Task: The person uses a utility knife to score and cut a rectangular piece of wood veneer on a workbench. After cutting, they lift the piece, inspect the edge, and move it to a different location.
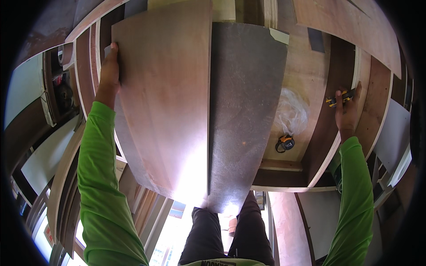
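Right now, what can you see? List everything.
Brown board: one, reddish brown, left of centre
Dark board: one, grey, along its right edge
Plastic film: one, clear, right of the dark board
Tape measure: one, orange and black, below the film
Hand tool: one, yellow and black, right side
Wooden frame: one, brown, right side
Pale panels: two at least, whitish, far sides
Other boards: many, brown, edges
Legs: two, dark trousers, bottom centre
Sleeves: two, green, either side
Left hand: one, bare, on brown board's left edge
Right hand: one, bare, holding the hand tool
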Demonstrator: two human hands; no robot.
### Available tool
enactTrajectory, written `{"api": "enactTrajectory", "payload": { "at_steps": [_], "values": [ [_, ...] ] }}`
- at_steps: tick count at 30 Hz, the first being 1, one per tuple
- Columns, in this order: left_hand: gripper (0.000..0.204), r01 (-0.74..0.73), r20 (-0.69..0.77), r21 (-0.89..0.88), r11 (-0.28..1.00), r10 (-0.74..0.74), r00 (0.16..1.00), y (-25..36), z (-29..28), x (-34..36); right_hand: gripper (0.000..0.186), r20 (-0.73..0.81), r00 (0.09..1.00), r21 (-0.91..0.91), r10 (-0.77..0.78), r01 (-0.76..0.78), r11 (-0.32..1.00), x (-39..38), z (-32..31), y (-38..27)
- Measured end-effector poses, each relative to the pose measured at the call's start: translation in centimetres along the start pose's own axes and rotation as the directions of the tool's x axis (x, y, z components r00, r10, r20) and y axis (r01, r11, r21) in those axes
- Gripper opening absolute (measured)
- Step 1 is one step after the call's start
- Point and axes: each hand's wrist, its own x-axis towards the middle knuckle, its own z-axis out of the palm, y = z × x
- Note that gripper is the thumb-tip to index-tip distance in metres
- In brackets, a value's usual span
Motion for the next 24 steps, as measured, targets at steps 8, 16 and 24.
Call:
{"api": "enactTrajectory", "payload": {
  "at_steps": [8,16,24],
  "values": [
    [0.073,-0.067,0.055,-0.006,0.998,0.068,0.996,-0.3,-0.3,0.1,0.050,-0.029,0.999,-0.048,-0.044,0.042,0.998,-0.2,-0.4,-1.3],
    [0.082,-0.086,0.029,0.144,0.986,0.083,0.996,-0.6,1.2,0.7,0.049,-0.039,0.997,-0.063,-0.060,0.058,0.996,0.1,0.2,0.3],
    [0.085,-0.054,-0.005,0.170,0.984,0.056,0.998,-1.9,0.0,1.8,0.051,-0.003,1.000,-0.048,-0.010,0.010,0.999,-0.1,-0.5,-1.4]
  ]
}}
